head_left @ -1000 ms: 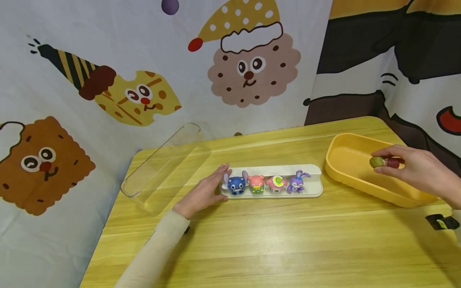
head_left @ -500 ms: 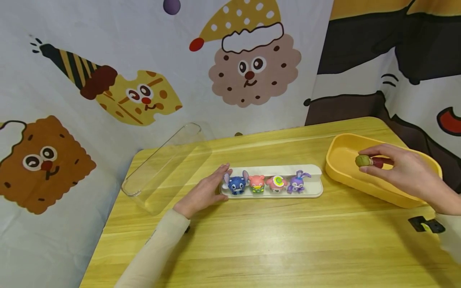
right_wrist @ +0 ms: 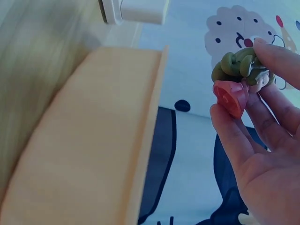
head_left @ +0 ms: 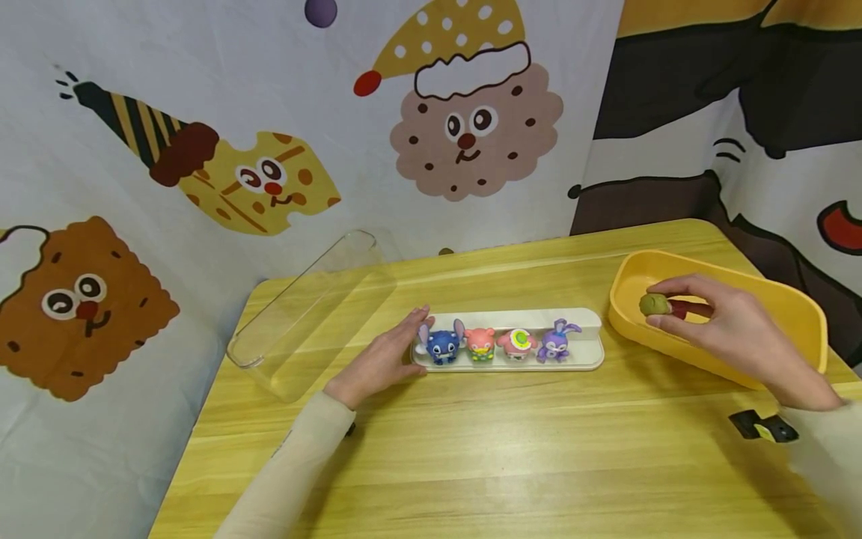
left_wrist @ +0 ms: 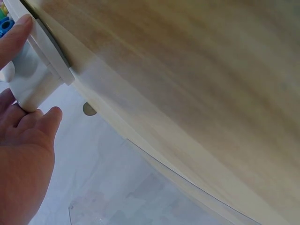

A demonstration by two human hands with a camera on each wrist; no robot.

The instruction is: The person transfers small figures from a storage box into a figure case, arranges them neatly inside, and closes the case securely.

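In the head view my right hand (head_left: 730,322) pinches a small figurine (head_left: 653,304) above the yellow bin, between thumb and fingertips. The right wrist view shows the figurine's green top and flared red base (right_wrist: 229,97). My left hand (head_left: 380,359) grips the left end of a long white display base (head_left: 586,352), thumb at the front corner and fingers at the back. Lined up on that base from left are a blue big-eared figurine (head_left: 442,346), a pink one (head_left: 480,344), another pink one with a white-and-yellow top (head_left: 517,344), and a purple rabbit figurine (head_left: 555,343).
The yellow bin (head_left: 629,318) stands right of the base, under the right hand. A clear plastic cover (head_left: 316,314) lies at the table's back left. Cartoon-printed cloth (head_left: 269,90) hangs behind the wooden table (head_left: 512,457).
My right hand has moved left over the yellow bin, bringing the figurine closer to the white base. The left hand and the row of figurines have stayed put.
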